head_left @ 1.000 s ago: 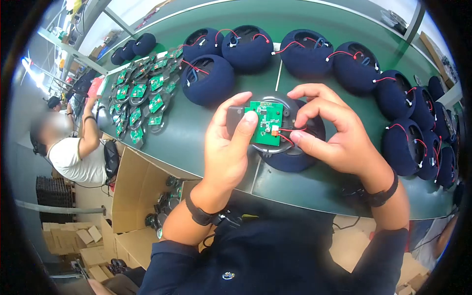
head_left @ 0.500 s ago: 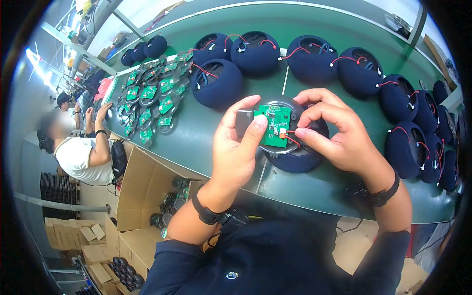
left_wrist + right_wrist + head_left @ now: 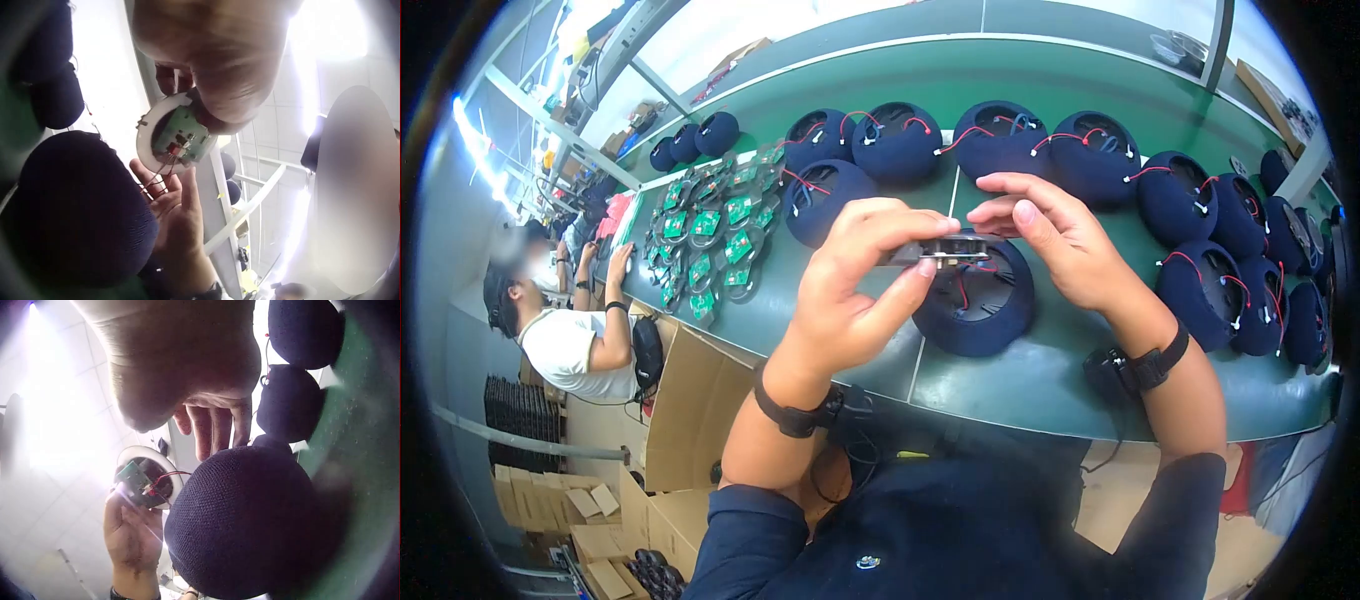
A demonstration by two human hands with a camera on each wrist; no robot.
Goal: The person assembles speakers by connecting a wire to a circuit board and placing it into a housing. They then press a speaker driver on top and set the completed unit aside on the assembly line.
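Observation:
My left hand pinches a round plastic cover carrying a green circuit board, thumb below and fingers above. In the head view the cover is nearly edge-on. Red and dark wires run from a plug on the board toward a navy fabric-covered round housing. That housing sits on the table just beneath, its opening facing up. Beside the cover's far edge, my right hand hovers over the housing with its fingers extended, holding nothing.
Several similar navy housings with red wires line the back and right of the green table. A cluster of covers with green boards lies at left. A cardboard box stands below the front edge; another person works farther left.
My left hand has tilted the cover from board-up to nearly edge-on, uncovering more of the housing below. My right hand has let go of the wires and its fingers have straightened.

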